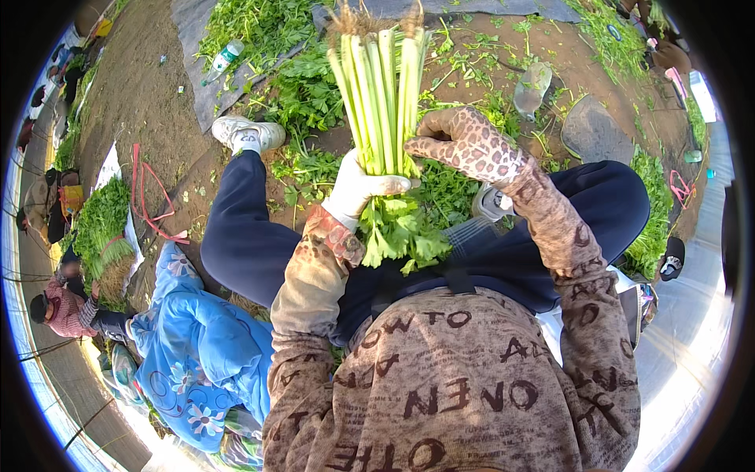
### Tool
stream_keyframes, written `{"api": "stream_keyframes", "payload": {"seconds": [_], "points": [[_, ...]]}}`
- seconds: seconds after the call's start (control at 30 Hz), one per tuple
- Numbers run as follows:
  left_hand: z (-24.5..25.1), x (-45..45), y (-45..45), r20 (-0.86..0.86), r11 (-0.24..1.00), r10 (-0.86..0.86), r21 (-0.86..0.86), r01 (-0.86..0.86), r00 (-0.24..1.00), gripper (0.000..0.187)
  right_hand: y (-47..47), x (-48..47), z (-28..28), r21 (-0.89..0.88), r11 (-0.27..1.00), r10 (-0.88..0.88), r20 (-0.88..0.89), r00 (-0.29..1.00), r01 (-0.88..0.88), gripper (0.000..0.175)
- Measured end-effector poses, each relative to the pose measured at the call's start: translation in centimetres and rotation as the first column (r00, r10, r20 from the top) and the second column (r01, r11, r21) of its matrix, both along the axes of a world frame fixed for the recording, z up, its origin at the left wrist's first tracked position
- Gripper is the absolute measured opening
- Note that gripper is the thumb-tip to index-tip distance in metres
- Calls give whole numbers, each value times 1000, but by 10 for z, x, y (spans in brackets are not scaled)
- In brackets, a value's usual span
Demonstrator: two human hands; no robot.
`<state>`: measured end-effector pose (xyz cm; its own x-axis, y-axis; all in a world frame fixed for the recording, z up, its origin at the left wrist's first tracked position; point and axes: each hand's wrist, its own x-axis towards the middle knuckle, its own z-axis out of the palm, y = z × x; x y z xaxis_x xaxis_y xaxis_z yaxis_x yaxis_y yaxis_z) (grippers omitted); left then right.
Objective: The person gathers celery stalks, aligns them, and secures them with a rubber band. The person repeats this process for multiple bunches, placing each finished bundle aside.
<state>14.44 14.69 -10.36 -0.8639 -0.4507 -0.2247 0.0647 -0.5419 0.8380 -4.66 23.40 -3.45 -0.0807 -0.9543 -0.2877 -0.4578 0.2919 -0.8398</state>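
Note:
My left hand (pixel 360 190), in a white glove, is closed around a bunch of celery stalks (pixel 383 100) just above its leaves. The roots point away from me, and the leafy tops (pixel 404 233) hang towards my lap. My right hand (pixel 463 141), in a leopard-print glove, is at the right side of the bunch with thumb and fingers bent towards the stalks. Whether it pinches a stalk cannot be told. Loose celery leaves (pixel 309 88) lie on the soil beyond and below the bunch.
A plastic bottle (pixel 224 62) lies on grey ground cloth (pixel 194 76). Pink ties (pixel 147 200) and a large tied celery bundle (pixel 103 230) are at left, near a blue flowered cloth (pixel 206 354). At right are a clear plastic piece (pixel 532 88) and a dark flat pad (pixel 596 130). People work at both edges.

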Motion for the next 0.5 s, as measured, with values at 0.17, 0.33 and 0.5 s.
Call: {"api": "stream_keyframes", "payload": {"seconds": [0.17, 0.33, 0.5], "points": [[-2, 5, -1, -35, 999, -22, 40, 24, 999, 53, 2, -35, 22, 31, 985, -171, 344, 923, 171, 18], [-3, 0, 3, 64, 1000, 2, -16, -1, 998, 50, 2, -17, 16, 194, 964, -218, 179, 959, 183, 46], [4, -3, 7, 68, 997, 32, -79, -26, 997, 50, 1, 3, -10, 0, 998, -65, 32, 997, 65, 31]]}}
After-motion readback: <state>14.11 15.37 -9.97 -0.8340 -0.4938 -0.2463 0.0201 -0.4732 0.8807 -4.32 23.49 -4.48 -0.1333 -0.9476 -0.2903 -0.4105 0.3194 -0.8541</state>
